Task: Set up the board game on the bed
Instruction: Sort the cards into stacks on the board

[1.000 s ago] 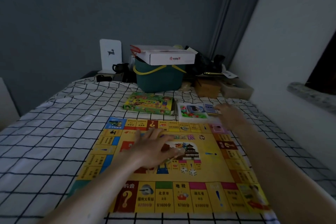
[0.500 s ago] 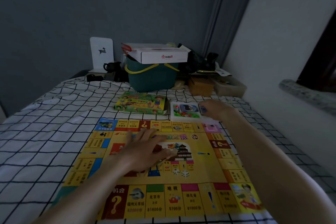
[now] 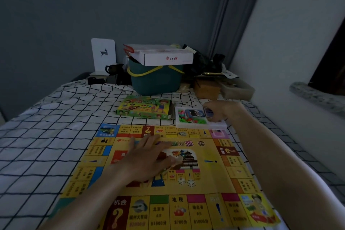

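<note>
- Yellow game board (image 3: 186, 173) is laid flat on the checked bed (image 3: 46, 136).
- The left hand (image 3: 147, 158) is pressed on it, fingers spread.
- At 1 o'clock, a card (image 3: 209, 113) in the white tray (image 3: 194, 125) is pinched by the right hand (image 3: 222, 111).
- The game box (image 3: 143, 109) lies at 12.

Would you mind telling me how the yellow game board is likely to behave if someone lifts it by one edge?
The game board looks like thin printed paper with fold creases, so it would probably flop rather than stay flat. It likely weighs little and may slide on the checked bedsheet. The two dice resting on it would probably roll off.
</note>
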